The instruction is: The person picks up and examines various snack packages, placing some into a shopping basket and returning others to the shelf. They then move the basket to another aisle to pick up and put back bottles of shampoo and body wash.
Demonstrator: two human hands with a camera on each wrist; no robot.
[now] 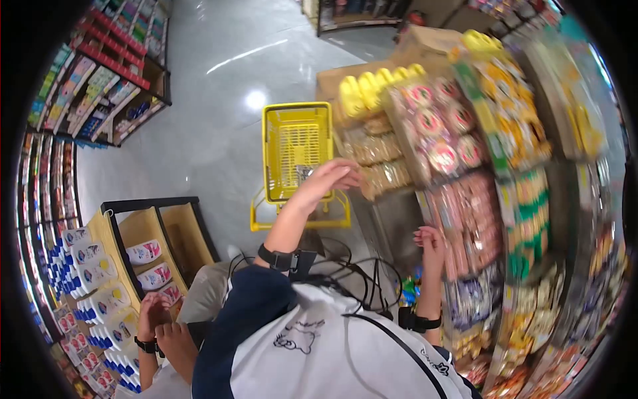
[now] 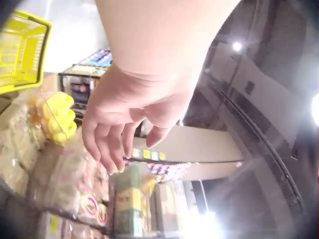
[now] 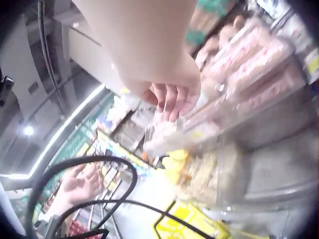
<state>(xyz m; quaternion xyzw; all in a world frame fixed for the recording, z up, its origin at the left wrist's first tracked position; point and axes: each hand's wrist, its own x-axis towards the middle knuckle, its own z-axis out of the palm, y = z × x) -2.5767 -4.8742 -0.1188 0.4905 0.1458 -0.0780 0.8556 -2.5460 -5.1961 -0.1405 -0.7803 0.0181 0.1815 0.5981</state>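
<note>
My left hand (image 1: 329,178) reaches out over the near right corner of a yellow shopping basket (image 1: 297,110), its fingers loosely bent with nothing in them. Those fingertips overlap clear packets (image 1: 382,178) of tan food in the head view. The left wrist view shows the same hand (image 2: 137,117) hanging relaxed above the display. My right hand (image 1: 430,241) is raised beside a bin of long pink packets (image 1: 463,226). In the right wrist view the right hand (image 3: 172,97) has loosely bent fingers and holds nothing, with clear-wrapped pink packs (image 3: 254,64) beside it.
Yellow rounded items (image 1: 372,90) and packs with round pink labels (image 1: 444,123) fill the display at the right. A wooden shelf (image 1: 189,243) with white bottles (image 1: 93,266) stands at the left. Another person's hands (image 1: 166,326) are at the lower left. Black cables (image 1: 379,266) loop before my body.
</note>
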